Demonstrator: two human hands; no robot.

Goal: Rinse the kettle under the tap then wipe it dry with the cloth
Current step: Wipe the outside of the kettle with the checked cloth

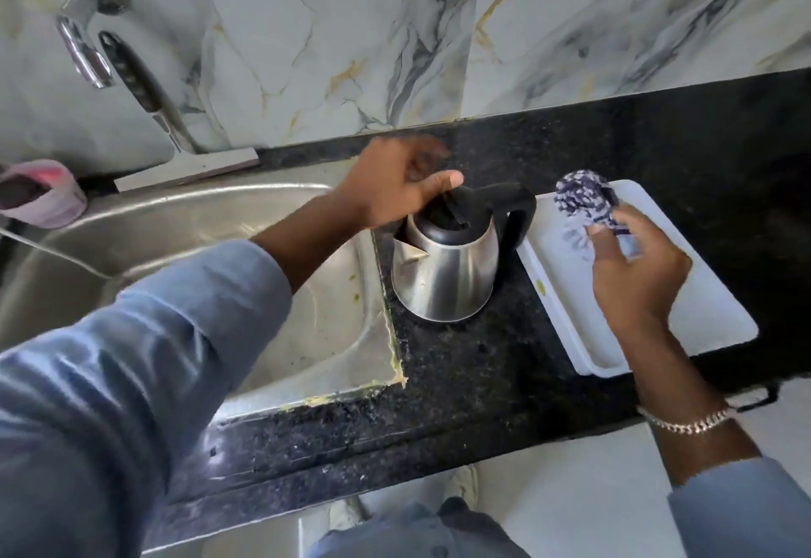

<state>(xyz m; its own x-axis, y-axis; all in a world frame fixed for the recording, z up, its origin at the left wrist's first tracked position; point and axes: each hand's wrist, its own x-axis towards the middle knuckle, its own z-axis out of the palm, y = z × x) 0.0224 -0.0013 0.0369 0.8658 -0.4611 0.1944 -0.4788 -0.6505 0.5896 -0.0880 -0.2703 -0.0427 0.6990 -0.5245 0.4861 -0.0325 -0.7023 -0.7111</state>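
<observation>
Left sleeve (131,382): nearest, over sink (175,215).
Left hand (395,184): fingers loose, above kettle (447,268), gripping nothing.
Right hand (636,268): fingers closing on cloth (579,197), over tray (711,316).
Kettle: upright on desk (482,382).

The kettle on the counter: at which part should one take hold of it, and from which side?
Probably the black handle of the kettle. It arches off the upper right side, toward the white tray, with an open loop for fingers. Come from the right or above: the spout points left toward the sink, and the steel body looks smooth. The left hand hovers over the lid; the right hand is at the cloth.
</observation>
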